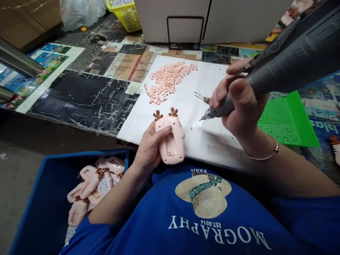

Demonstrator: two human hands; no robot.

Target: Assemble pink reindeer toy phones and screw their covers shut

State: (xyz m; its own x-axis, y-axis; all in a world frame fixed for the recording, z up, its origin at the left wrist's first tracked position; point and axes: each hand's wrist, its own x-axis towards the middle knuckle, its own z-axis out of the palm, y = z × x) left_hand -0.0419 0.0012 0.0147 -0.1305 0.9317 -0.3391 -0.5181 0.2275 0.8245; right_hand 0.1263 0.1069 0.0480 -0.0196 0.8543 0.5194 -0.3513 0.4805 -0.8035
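Note:
My left hand point(151, 147) is closed around a pink toy phone point(176, 141) with brown antlers. The phone's back faces up, showing a battery recess, small speaker holes and screw holes at the corners; my thumb lies across its upper part. In my right hand point(243, 102) is a dark grey electric screwdriver point(287, 53), its bit pointing left and down over the white board point(202, 76), to the right of the phone and apart from it. Near my right fingertips a thin pointed tool point(203, 98) shows, partly hidden by the hand.
Many small pink pieces point(170, 79) lie heaped on the board. A blue bin point(47, 184) at lower left holds several pink toy phones point(89, 180). To the right is a green perforated basket point(287, 120). A yellow basket point(127, 17) and a black wire stand point(185, 32) are at the back.

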